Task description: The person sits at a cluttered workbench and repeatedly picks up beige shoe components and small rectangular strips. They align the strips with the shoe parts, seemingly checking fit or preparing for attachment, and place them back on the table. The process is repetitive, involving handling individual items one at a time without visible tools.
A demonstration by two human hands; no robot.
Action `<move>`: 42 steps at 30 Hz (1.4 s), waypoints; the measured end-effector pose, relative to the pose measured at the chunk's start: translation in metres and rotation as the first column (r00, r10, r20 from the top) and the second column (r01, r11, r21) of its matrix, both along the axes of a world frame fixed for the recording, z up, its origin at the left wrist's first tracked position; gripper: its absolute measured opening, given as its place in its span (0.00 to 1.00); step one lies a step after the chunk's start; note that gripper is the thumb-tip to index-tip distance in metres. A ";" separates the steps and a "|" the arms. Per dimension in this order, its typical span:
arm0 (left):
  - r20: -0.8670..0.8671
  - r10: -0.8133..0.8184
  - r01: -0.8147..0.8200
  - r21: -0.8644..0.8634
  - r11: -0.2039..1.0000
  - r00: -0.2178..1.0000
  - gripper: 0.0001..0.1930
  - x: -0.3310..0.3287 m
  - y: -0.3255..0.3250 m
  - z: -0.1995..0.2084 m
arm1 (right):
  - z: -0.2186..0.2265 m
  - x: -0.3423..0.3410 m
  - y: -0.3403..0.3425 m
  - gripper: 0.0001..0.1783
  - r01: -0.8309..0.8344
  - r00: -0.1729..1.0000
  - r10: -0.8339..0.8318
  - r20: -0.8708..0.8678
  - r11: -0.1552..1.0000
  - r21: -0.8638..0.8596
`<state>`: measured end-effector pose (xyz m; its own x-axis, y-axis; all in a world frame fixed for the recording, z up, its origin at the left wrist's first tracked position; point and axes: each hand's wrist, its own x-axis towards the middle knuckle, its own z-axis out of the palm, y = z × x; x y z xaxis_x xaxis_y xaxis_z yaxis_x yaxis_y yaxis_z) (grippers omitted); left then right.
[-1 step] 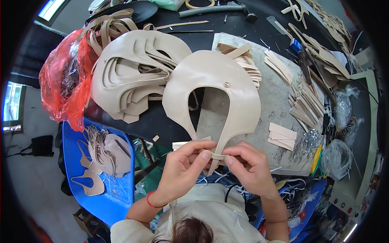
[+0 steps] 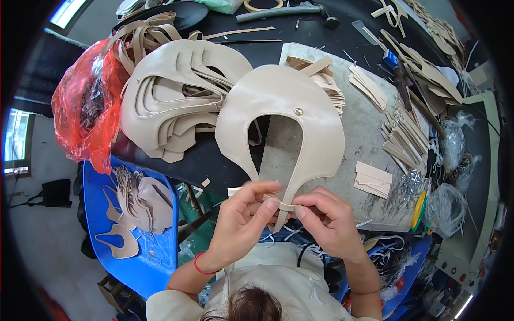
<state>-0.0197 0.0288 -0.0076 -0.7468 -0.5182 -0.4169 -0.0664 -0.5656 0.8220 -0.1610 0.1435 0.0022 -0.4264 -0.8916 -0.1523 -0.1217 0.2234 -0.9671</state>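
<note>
Left index finger has lifted slightly. Left hand and right hand pinch a narrow band across the beige panel; I judge uneven tension could skew it.

I see my work in fairly bright, even light. The upper window at ten o'clock and lower window at nine glare almost white; a light strip glows at four. Soft sheen lies on the beige panel at twelve, with harder glints on the red bag at ten. My left hand and right hand look sharp. Fisheye distortion bows the table, and black swallows the corners.
</note>
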 end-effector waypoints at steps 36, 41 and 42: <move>0.140 -0.048 0.082 -0.247 0.966 0.989 0.09 -0.014 0.031 0.003 | 0.005 0.006 0.017 0.11 0.126 0.983 -0.119 -0.143 0.991 0.041; 0.168 -0.065 0.112 -0.292 0.950 0.984 0.08 -0.010 0.032 0.000 | 0.004 -0.004 0.023 0.14 0.240 0.910 -0.225 -0.349 0.971 0.000; 0.099 0.016 0.003 -0.190 0.982 0.995 0.08 -0.012 0.032 0.003 | 0.003 -0.018 0.031 0.15 0.252 0.821 -0.227 -0.524 0.967 -0.024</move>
